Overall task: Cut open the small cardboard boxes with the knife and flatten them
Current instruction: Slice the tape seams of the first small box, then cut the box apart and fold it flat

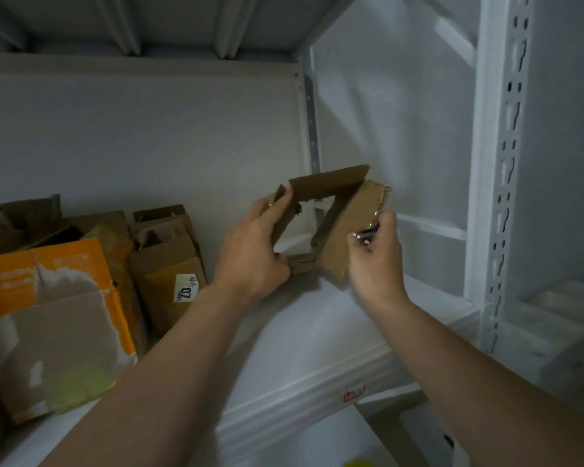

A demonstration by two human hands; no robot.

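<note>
With the left hand [253, 251], grips the left wall of the small cardboard box [341, 227], fingers curled round it. Holds it in the air just above the white shelf [300, 332], both ends open like a sleeve. With the right hand [378, 261], clenches the knife [366, 234] close against the box's right panel; cannot make out the blade. Risks a slip off the thin panel toward the left fingers, likely from the one-sided hold letting the sleeve twist or fold under pressure. Leaves a heap of brown boxes [169, 257] and an orange box [64, 298] at the left, well apart. Has the slotted post [506, 197] on the right, perhaps cramping the knife arm's swing.
</note>
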